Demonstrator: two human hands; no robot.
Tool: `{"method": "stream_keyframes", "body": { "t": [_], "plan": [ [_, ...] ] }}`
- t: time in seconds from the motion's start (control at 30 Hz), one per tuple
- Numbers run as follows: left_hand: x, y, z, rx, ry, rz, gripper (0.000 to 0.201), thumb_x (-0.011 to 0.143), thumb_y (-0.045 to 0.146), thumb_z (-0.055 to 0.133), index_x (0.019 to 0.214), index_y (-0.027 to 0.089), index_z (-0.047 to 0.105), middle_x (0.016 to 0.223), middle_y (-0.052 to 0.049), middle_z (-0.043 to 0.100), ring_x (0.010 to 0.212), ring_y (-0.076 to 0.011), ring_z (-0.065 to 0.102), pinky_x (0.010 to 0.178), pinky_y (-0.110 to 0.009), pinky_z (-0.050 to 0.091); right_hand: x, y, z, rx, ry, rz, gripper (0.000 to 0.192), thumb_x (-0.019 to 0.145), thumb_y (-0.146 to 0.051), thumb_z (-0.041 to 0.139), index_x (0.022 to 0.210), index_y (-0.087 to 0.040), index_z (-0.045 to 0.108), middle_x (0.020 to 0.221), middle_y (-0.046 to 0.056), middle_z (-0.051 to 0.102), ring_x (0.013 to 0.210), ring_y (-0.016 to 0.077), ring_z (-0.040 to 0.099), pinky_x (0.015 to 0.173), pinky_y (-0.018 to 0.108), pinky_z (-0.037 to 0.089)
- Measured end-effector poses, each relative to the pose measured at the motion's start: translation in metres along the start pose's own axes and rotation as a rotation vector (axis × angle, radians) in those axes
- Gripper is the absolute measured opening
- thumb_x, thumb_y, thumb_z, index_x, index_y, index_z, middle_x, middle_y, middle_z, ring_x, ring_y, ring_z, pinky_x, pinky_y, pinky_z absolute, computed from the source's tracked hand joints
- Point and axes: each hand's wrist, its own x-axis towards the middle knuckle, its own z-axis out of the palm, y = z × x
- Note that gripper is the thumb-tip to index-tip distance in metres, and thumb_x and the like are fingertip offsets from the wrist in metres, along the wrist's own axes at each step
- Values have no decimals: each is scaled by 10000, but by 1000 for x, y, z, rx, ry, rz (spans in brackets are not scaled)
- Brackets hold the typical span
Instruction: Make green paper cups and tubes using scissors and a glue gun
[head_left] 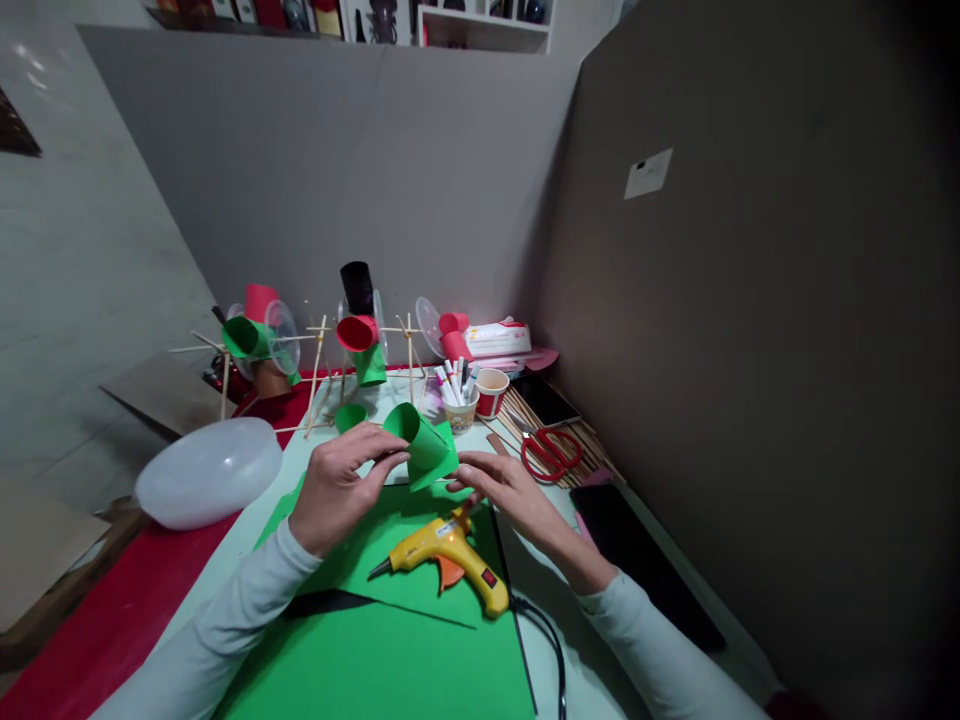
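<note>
A green paper tube [424, 447] with a flat green square piece [448, 452] at its right end is held above the table. My left hand [341, 482] pinches the tube's open left rim between thumb and fingers. At the square's right edge, my right hand [514, 492] grips with its fingertips. Below both hands, a yellow hot glue gun [454, 552] with an orange trigger lies on green paper sheets [375, 660], nozzle to the left. Another green paper ring [350, 417] stands behind my left hand.
Stick frames hold paper tubes and clear discs [282, 335] at the back. A white balloon [210, 474] sits left. Markers in a cup [460, 410], a red-white paper cup [492, 395], red scissors [551, 455], thin sticks and a black phone [547, 400] line the right. Grey panels rise behind and right.
</note>
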Motion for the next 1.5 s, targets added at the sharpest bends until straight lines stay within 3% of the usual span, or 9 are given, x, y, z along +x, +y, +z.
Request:
{"method": "stream_keyframes", "body": {
  "t": [0.27,0.47,0.63,0.8,0.93,1.03,1.27,1.5],
  "plan": [
    [1,5,3,-8,-7,39,89,820,71,713,828,143,766,760,-47,748,720,-144,667,693,-237,513,0,0,2,175,12,-3,331,872,-445,671,1081,-209,769,974,52,758,846,222,735,746,331,556],
    [-3,10,4,-77,-14,-36,85,801,121,730,814,179,791,752,-32,764,708,-149,680,697,-245,520,6,18,3,252,36,38,244,930,-365,670,1038,-150,708,910,30,737,783,175,712,751,350,572],
    [-2,7,-2,-145,76,-273,198,827,219,725,1017,205,782,1017,-54,780,908,-184,702,875,-296,523,8,29,1,308,46,84,224,972,-328,632,1098,-144,659,1040,51,700,855,178,694,765,370,588],
    [-10,-11,-8,-301,198,-623,329,849,381,682,1077,145,708,998,-85,736,724,-151,654,696,-294,571,7,29,-1,382,64,106,236,974,-329,630,1122,-147,654,1079,60,696,899,192,695,790,388,588],
    [-25,-16,-3,-545,40,-892,420,777,450,711,1003,96,691,923,-137,731,647,-174,657,539,-311,581,4,24,2,428,61,135,233,924,-333,691,1051,-137,697,952,48,740,812,173,717,742,336,583],
    [-35,-13,5,-703,-69,-1013,411,744,465,718,943,106,685,872,-129,723,587,-176,653,443,-293,552,2,19,6,450,41,158,292,806,-361,784,988,-133,754,831,61,767,724,168,728,675,268,555],
    [-41,-13,15,-838,-118,-1070,230,726,373,716,703,183,589,550,51,546,380,-80,477,323,-186,406,-1,13,11,420,-32,191,342,768,-361,782,1023,-134,786,725,76,775,595,151,689,619,260,533],
    [-45,-13,17,-826,-140,-1083,249,759,381,700,655,197,568,484,64,510,350,-84,451,296,-177,344,-1,13,11,392,-28,177,332,778,-376,775,1031,-160,789,757,64,781,597,140,673,608,250,513]
  ]
}}
